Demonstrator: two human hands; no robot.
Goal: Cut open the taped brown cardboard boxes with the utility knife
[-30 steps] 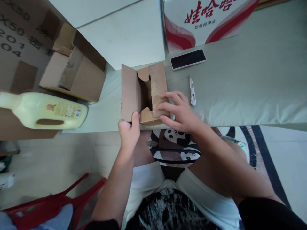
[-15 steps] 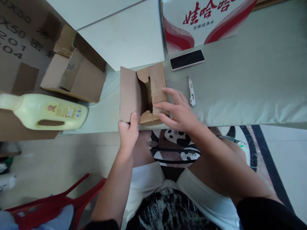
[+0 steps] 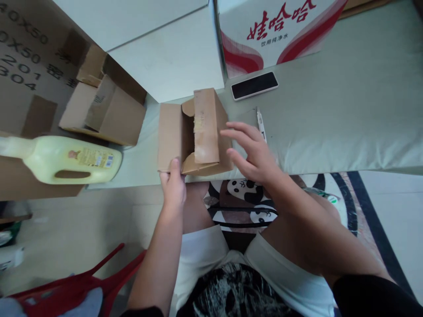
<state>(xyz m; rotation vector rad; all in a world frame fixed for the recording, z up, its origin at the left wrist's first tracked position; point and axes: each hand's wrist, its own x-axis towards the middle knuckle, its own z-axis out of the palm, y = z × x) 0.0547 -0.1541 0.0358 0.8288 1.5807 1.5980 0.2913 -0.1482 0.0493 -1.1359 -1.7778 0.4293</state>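
A small brown cardboard box rests on the cloth-covered surface in front of me, its top partly uncovered. One wide flap lies out to the left, and the right flap leans inward over the dark opening. My left hand grips the near left corner of that wide flap, thumb on top and fingers hidden beneath. Beside the box's right wall, my right hand has its fingers spread and holds nothing. A white utility knife lies just behind the right hand, which covers its lower end.
A phone lies near a red-and-white carton at the back. To the left are a pale yellow bottle and another open cardboard box. A white cabinet stands behind. A red chair is at lower left.
The box's right flap has swung inward to the left, narrowing the opening. My right hand has come off that flap and moved slightly right. My left hand still holds the left flap.
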